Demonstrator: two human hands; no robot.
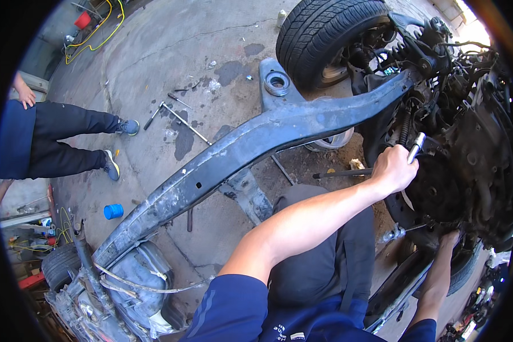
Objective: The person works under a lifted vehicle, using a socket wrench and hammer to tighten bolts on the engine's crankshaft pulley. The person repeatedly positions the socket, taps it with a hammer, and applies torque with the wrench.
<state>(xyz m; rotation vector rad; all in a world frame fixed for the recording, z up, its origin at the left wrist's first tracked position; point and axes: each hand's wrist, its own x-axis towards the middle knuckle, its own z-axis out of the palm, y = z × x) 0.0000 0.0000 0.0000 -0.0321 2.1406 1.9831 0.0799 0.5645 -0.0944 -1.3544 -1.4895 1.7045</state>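
Observation:
My left hand [396, 168] is closed around a shiny chrome tool [417, 147] with a rounded end, which sticks up past my thumb; the rest of it is hidden in my fist. Just beyond lies the dark, greasy engine and gearbox assembly [473, 148] with a round plate facing me. Lower down, my right hand [450, 238] reaches in under that assembly; its fingers are hidden behind dark parts. Near it, a small metal joint on a rod [394, 232] shows. A dark bar [343, 172] points leftward from beneath my left wrist.
A long dark frame rail [256, 137] crosses in front of me, with a tyre [325, 34] beyond it. A long-handled ratchet [182, 121] and a screwdriver [179, 101] lie on the stained concrete. A blue cup [113, 211] stands left. Another person [57, 137] stands at far left.

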